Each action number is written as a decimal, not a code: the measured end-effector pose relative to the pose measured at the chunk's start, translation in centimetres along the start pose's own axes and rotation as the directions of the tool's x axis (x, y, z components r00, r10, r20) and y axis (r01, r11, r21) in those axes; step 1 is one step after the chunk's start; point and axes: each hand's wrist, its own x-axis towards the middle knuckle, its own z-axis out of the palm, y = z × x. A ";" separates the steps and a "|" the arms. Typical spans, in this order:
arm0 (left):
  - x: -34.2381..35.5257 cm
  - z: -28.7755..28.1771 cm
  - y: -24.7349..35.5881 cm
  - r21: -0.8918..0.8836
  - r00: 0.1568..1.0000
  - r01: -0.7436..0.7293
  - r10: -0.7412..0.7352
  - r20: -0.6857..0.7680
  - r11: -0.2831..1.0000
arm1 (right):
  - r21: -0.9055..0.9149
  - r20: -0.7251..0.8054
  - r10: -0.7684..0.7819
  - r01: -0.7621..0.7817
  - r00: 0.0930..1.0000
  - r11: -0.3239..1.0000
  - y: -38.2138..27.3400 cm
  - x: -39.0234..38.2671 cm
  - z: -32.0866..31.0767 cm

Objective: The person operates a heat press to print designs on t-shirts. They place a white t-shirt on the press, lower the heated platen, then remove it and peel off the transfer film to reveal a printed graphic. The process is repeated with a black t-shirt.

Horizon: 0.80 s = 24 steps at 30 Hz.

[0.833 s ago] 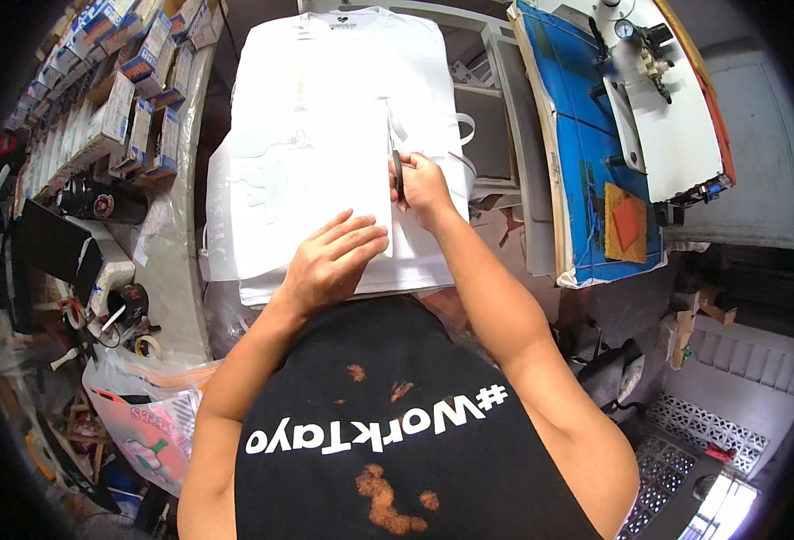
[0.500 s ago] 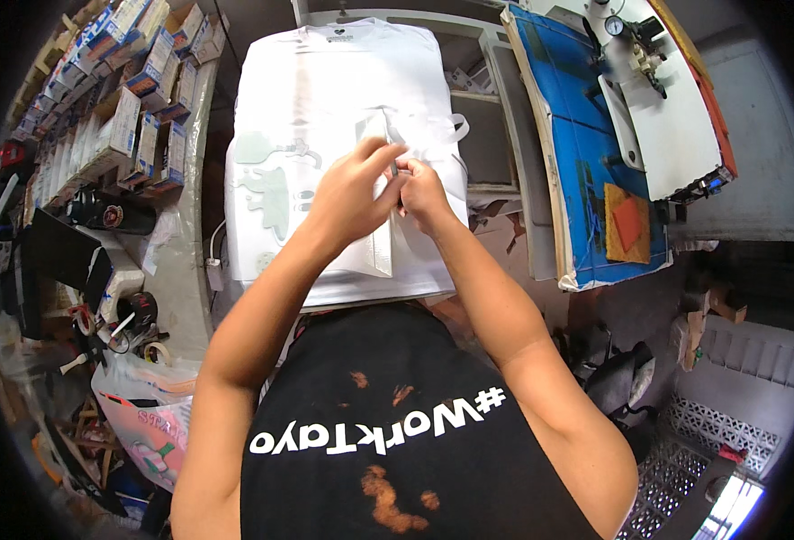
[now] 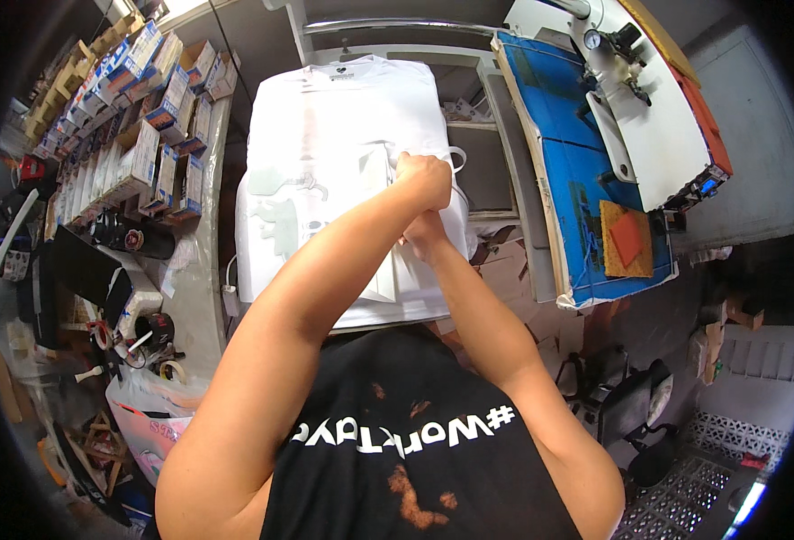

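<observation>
A white T-shirt (image 3: 343, 103) lies flat in front of me, with white sheets (image 3: 379, 279) and pale grey printed or cut shapes (image 3: 275, 184) on it. My left hand (image 3: 424, 180) reaches across to the right side of the sheets, fingers curled closed over what I cannot make out. My right hand (image 3: 422, 234) is just beneath it, mostly hidden by it, with bent fingers. Whatever it holds is out of sight.
Stacked long boxes (image 3: 163, 108) fill the left table, beside a dark cylinder (image 3: 109, 229) and tape rolls. At right are a blue screen frame (image 3: 541, 126) with a sponge (image 3: 613, 252), and a white machine (image 3: 649, 135) with a gauge. A chair (image 3: 622, 414) stands lower right.
My left hand has moved up and right from the sheet onto my right hand. The black-handled scissors seen in my right hand earlier are now hidden. The right hand is slightly lower.
</observation>
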 end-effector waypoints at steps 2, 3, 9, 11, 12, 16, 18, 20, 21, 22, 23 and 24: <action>0.0 0.6 0.0 -0.041 0.994 -0.032 0.028 -0.105 0.999 | -0.037 -0.035 -0.090 0.089 0.995 0.995 0.7 0.1 -0.1; 0.1 1.0 -0.2 -0.063 0.987 -0.043 0.033 -0.159 0.997 | -0.059 -0.045 -0.134 0.132 0.990 0.990 0.9 0.0 0.1; -0.5 1.8 0.1 -0.467 0.823 -0.455 0.157 -0.546 0.758 | -0.785 -0.081 -0.546 0.284 0.834 0.551 1.7 -2.3 -0.7; -2.7 -1.1 1.6 -0.766 0.906 -0.402 0.096 -0.413 0.502 | -0.831 -0.040 -0.769 0.407 0.638 0.380 0.8 -4.1 0.4; -4.1 -2.6 2.0 -0.796 0.878 -0.465 0.085 -0.471 0.388 | -0.822 0.120 -0.709 0.470 0.695 0.321 -1.2 -5.8 1.5; -8.5 -7.5 1.5 -0.633 0.651 -0.752 -0.057 -0.757 -0.183 | -0.788 0.418 -0.658 0.611 0.626 0.080 -0.8 -4.2 4.2; -12.4 -8.8 -3.2 -0.417 0.431 -0.902 -0.211 -0.877 -0.110 | -0.825 0.460 -0.565 0.564 0.685 0.012 0.2 -3.6 5.2; -18.0 -8.3 -10.3 -0.273 0.238 -0.961 -0.376 -0.896 0.041 | -0.875 0.398 -0.486 0.480 0.778 0.053 0.4 -4.0 5.5; -21.5 -7.1 -13.3 -0.264 0.225 -0.964 -0.445 -0.866 0.026 | -0.885 0.386 -0.454 0.461 0.803 0.061 0.7 -3.9 5.2; -25.1 -5.9 -16.3 -0.254 0.210 -0.967 -0.515 -0.831 0.016 | -0.889 0.387 -0.447 0.455 0.807 0.052 0.8 -4.0 5.0; -28.4 -3.3 -19.8 -0.240 0.163 -0.970 -0.631 -0.758 0.038 | -0.892 0.389 -0.441 0.450 0.809 0.039 0.9 -4.0 4.9; -31.7 0.2 -22.2 -0.348 0.175 -0.931 -0.702 -0.690 0.109 | -0.892 0.404 -0.481 0.451 0.778 -0.020 1.2 -3.9 4.3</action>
